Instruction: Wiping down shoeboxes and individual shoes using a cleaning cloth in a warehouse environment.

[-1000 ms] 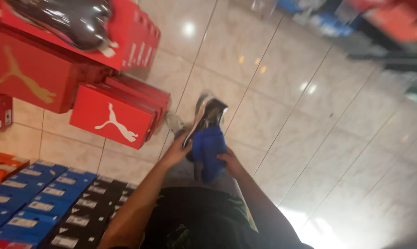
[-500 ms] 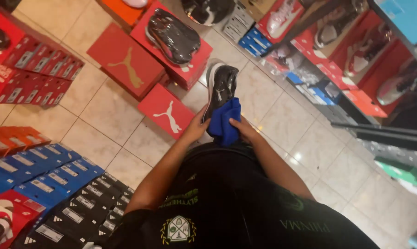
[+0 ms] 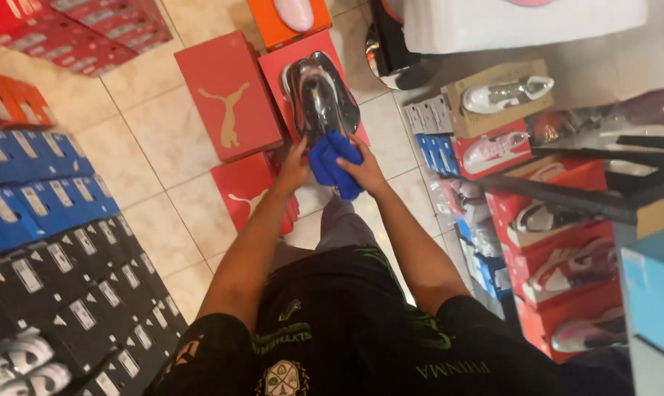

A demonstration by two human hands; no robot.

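Observation:
I hold a shiny black-and-grey sports shoe (image 3: pixel 321 95) out in front of me, toe pointing away, above the tiled floor. My left hand (image 3: pixel 294 167) grips its heel end from the left. A bunched blue cloth (image 3: pixel 333 163) is pressed against the heel by my right hand (image 3: pixel 363 170). Both forearms reach forward over my black shirt and shorts.
Red shoe boxes (image 3: pixel 228 95) lie on the beige tiles (image 3: pixel 148 147) under the shoe. Blue boxes (image 3: pixel 38 198) and black boxes (image 3: pixel 75 293) are stacked at the left. Racks at the right hold boxed shoes (image 3: pixel 504 94). An orange box (image 3: pixel 288 18) sits at the top.
My view has swung, so the boxes and racks sit differently in frame. The shoe and cloth stay in my hands, with the cloth still at the heel.

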